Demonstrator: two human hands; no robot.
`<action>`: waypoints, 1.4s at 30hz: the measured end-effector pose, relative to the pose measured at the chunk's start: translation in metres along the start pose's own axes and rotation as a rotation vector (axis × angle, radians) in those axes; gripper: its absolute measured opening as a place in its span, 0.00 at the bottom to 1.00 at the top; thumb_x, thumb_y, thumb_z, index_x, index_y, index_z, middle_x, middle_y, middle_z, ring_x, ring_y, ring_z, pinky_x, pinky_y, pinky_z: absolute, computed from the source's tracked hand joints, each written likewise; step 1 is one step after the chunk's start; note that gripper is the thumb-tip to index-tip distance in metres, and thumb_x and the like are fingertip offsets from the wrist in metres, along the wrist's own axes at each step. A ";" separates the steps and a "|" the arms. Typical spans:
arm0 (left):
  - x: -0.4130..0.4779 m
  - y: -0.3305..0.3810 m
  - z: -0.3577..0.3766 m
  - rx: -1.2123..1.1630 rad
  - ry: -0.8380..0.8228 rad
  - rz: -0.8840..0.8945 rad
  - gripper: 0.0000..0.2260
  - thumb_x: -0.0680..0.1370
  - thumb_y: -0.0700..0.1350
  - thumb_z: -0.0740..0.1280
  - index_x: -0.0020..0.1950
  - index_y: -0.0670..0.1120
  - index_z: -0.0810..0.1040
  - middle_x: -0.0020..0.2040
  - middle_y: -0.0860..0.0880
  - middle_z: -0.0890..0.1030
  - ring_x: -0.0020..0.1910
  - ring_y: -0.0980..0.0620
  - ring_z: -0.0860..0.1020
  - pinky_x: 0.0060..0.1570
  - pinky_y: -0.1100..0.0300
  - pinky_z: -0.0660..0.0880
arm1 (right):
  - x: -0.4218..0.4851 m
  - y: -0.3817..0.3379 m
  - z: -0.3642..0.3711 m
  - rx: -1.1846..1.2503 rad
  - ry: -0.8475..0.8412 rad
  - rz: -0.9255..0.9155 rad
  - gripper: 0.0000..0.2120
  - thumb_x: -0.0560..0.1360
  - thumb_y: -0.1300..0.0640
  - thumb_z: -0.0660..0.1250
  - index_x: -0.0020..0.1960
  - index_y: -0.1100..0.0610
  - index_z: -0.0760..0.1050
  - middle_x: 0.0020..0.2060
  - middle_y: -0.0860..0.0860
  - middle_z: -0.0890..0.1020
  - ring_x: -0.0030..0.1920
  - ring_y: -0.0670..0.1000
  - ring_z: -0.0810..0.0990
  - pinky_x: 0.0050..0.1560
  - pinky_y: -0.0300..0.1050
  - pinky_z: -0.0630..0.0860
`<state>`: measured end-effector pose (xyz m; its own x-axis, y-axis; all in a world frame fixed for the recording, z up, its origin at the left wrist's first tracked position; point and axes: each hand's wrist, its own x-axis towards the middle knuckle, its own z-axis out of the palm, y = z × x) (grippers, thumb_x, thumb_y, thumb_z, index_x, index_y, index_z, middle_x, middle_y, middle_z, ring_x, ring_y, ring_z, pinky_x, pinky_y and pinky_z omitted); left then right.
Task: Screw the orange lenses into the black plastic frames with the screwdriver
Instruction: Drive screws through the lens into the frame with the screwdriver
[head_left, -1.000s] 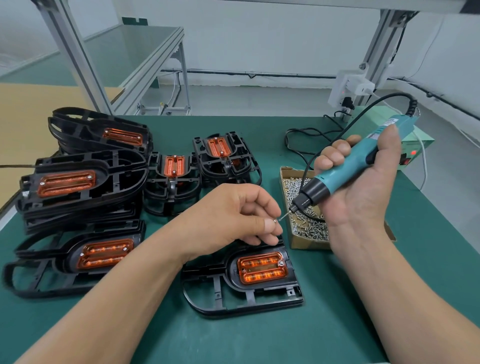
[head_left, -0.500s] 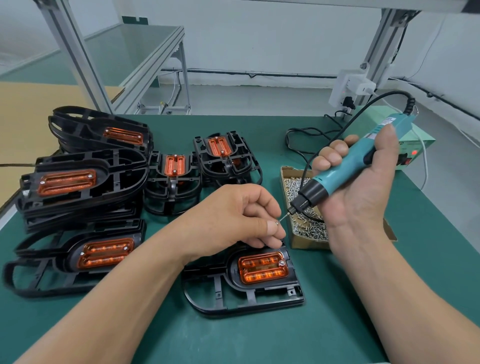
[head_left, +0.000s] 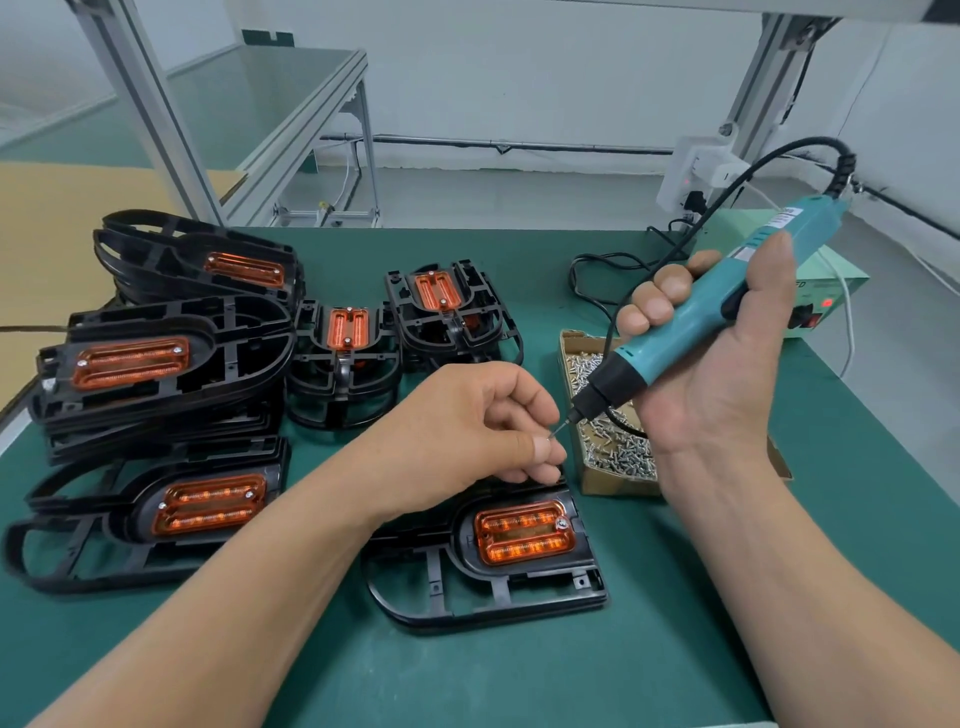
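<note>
Surface: green surface under an aluminium frame, with a white wall and a second bench behind.
Right hand: we see the right hand raised above the screw box. Its grip is wrapped round the teal electric screwdriver, whose bit slants down to the left.
Left hand: the left hand hovers over the near frame. Its grip pinches a small screw between thumb and forefinger, right at the bit's tip. We cannot tell whether the screw sits on the bit.
Frame in work: a black plastic frame lies flat just below the left hand. An orange lens sits in it, and we spot one fitted screw at its upper right corner.
Screw box: an open cardboard box of loose silver screws stands just right of that frame.
Other frames: stacked frames with lenses fill the left side, and two more stacks stand at the middle back.
Power unit: a pale green box with a red light stands at the right rear. A black cable leaves the screwdriver's top.
</note>
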<state>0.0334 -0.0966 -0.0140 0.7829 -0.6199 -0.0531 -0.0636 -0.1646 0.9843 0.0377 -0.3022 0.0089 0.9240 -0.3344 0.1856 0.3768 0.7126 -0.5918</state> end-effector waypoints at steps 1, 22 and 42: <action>0.001 -0.001 0.001 0.038 0.032 0.011 0.07 0.79 0.38 0.74 0.55 0.46 0.80 0.47 0.46 0.89 0.49 0.47 0.89 0.49 0.56 0.85 | 0.000 0.000 0.000 -0.014 0.002 -0.008 0.19 0.85 0.38 0.61 0.49 0.54 0.73 0.37 0.51 0.72 0.34 0.50 0.71 0.37 0.45 0.73; 0.001 -0.001 0.003 0.134 0.187 0.034 0.09 0.78 0.38 0.75 0.54 0.49 0.81 0.44 0.50 0.89 0.45 0.52 0.88 0.47 0.63 0.83 | 0.004 0.008 -0.005 -0.011 0.097 0.008 0.18 0.83 0.41 0.67 0.50 0.55 0.70 0.38 0.52 0.73 0.35 0.51 0.73 0.39 0.46 0.75; -0.003 0.006 -0.007 0.266 0.079 -0.031 0.06 0.82 0.50 0.71 0.45 0.53 0.84 0.40 0.53 0.87 0.30 0.60 0.76 0.30 0.73 0.70 | 0.007 0.006 -0.008 0.067 0.134 0.027 0.17 0.82 0.42 0.69 0.50 0.55 0.70 0.38 0.52 0.73 0.36 0.51 0.72 0.41 0.46 0.75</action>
<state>0.0347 -0.0905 -0.0067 0.8319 -0.5519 -0.0587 -0.1913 -0.3845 0.9031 0.0459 -0.3056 0.0004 0.9185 -0.3907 0.0612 0.3597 0.7607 -0.5403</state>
